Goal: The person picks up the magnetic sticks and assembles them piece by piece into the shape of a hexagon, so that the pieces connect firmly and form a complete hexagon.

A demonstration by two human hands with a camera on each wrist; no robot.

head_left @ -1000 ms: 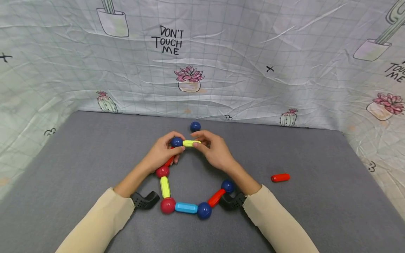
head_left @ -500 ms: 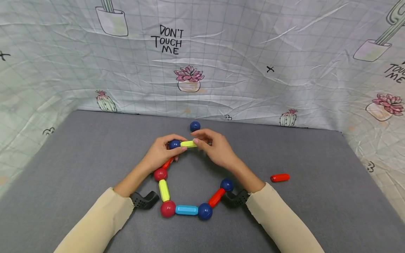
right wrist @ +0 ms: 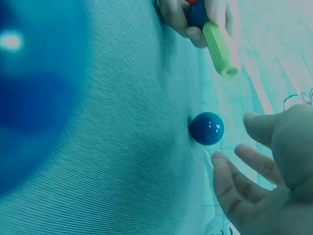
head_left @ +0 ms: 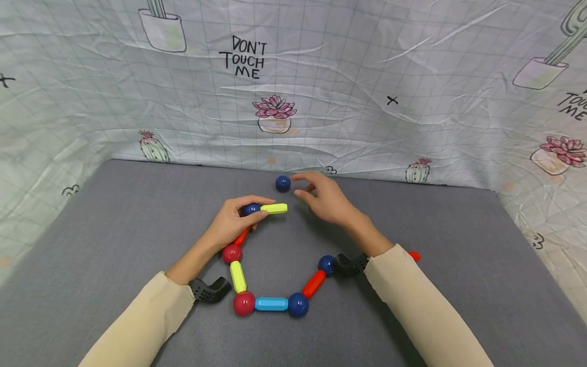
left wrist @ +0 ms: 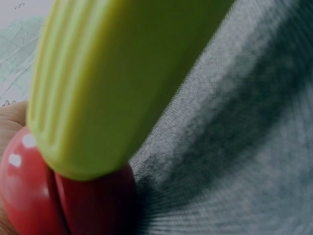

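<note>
My left hand (head_left: 231, 220) grips a blue ball (head_left: 251, 209) at the far left end of a chain of balls and rods. A yellow-green rod (head_left: 275, 208) sticks out to the right from that ball, its other end bare. Close to a loose blue ball (head_left: 283, 183) on the table is my right hand (head_left: 327, 199), fingers spread and nothing held. In the right wrist view the thumb and fingers stand apart beside the loose ball (right wrist: 207, 128). The left wrist view shows a red ball (left wrist: 29, 181) joined to a yellow-green rod (left wrist: 93, 88) up close.
The chain runs on through a red ball (head_left: 244, 304), a light blue rod (head_left: 271, 304) and a red rod (head_left: 314, 284) to a blue ball (head_left: 327, 265) by the right wrist camera. A loose red rod (head_left: 415, 255) is partly behind the right sleeve. A patterned cloth (head_left: 339, 122) hangs behind.
My right hand has let go of the yellow-green rod and moved right and back to the loose blue ball. The left hand's end of the chain has shifted slightly left and nearer.
</note>
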